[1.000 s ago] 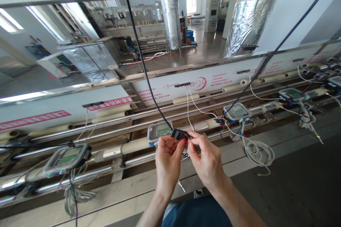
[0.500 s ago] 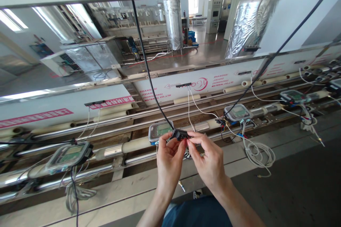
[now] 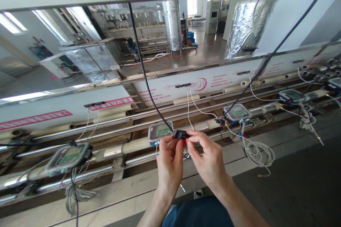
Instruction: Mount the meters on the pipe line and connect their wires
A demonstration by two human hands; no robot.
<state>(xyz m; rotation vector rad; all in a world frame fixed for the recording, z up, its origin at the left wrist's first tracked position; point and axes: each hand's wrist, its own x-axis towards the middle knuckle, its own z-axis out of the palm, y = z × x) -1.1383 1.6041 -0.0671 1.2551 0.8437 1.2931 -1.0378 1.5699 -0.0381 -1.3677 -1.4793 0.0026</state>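
Note:
A small black connector block (image 3: 180, 134) is held up in front of me at the end of a black cable (image 3: 145, 71) that hangs from above. My left hand (image 3: 170, 161) pinches the block from its left side. At its right end, the thumb and fingertips of my right hand (image 3: 206, 154) close on a small red piece, perhaps a wire end, mostly covered by the fingers. Just behind my left fingers is a clear-covered meter box (image 3: 160, 130) with a green display. What lies under my palms is hidden.
Similar meter boxes sit along the pipes, one at left (image 3: 68, 155) and one at right (image 3: 236, 112). A coil of white cable (image 3: 257, 152) hangs over the metal ledge (image 3: 128, 198). Another black cable (image 3: 287, 37) slants down from upper right.
Both hands keep their pinch on the black block and the red piece. The block has shifted very slightly; otherwise only a small camera movement shows.

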